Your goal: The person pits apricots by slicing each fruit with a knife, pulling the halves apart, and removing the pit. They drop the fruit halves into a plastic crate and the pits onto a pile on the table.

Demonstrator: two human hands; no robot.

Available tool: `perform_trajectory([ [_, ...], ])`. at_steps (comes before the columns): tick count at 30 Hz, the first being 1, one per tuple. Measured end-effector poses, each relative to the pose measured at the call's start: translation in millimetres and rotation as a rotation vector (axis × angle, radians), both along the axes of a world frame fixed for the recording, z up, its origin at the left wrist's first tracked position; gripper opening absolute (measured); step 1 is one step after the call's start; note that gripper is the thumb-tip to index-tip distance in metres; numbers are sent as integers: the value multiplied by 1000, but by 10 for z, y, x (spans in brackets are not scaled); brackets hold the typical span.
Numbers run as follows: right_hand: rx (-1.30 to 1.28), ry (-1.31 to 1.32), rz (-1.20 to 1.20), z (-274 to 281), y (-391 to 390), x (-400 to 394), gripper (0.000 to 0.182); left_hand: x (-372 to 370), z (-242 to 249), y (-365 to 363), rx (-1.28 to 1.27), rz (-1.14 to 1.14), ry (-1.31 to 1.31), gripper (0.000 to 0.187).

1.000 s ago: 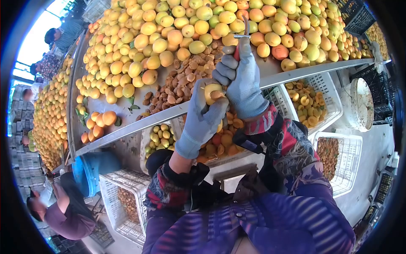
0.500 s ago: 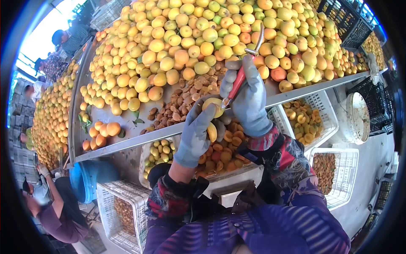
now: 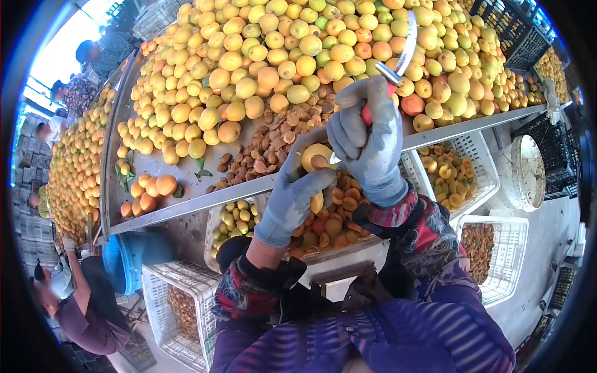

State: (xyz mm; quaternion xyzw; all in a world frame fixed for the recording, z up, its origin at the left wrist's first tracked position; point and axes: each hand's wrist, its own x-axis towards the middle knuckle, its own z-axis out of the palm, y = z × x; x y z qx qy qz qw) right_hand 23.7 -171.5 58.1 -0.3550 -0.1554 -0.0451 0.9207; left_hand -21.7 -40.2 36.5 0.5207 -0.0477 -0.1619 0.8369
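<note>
My left hand [image 3: 292,193], in a grey glove, is closed around a cut apricot [image 3: 314,152] with its brown pit showing. Below that hand another yellow apricot piece [image 3: 317,202] shows near the fingers. My right hand [image 3: 370,140], gloved too, grips a red-handled tool [image 3: 367,115]. A curved metal blade rises from the tool's upper end, and a short metal tip pokes out low, right beside the apricot. Both hands are over the front rim of the metal table [image 3: 249,186]. Close behind them lies a heap of brown apricot pits [image 3: 270,146].
Whole apricots [image 3: 261,74] are piled across the table. Under its edge stand a crate of halves [image 3: 336,230], a crate of small yellow-green fruit [image 3: 233,227] and another of halves [image 3: 448,177]. White crates [image 3: 180,311], a blue bucket [image 3: 134,261] and a white bucket [image 3: 525,174] surround me. Other people work at left.
My right hand has turned and shifted slightly right, its fingers now covering most of the red handle. The apricot in my left hand now shows its pit.
</note>
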Motion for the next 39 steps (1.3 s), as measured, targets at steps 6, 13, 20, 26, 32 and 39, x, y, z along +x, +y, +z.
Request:
perform_trajectory([
  [6,-150,-94,-59,-7,-8,-15,43,-52,7,-49,16,23,71,54],
  [13,-180,-82,-23,-29,45,-33,44,-70,-69,-7,17,-26,112,52],
  [20,-99,164,-23,-37,99,-3,47,-39,-122,0,286,13,-190,68],
  [26,64,344,51,-127,48,82,49,-6,-114,-55,338,13,-409,75],
  [32,76,466,44,-179,34,101,49,18,-174,-37,429,13,-527,72],
  [39,165,587,63,-284,34,183,51,1,-240,-104,417,64,-448,75],
])
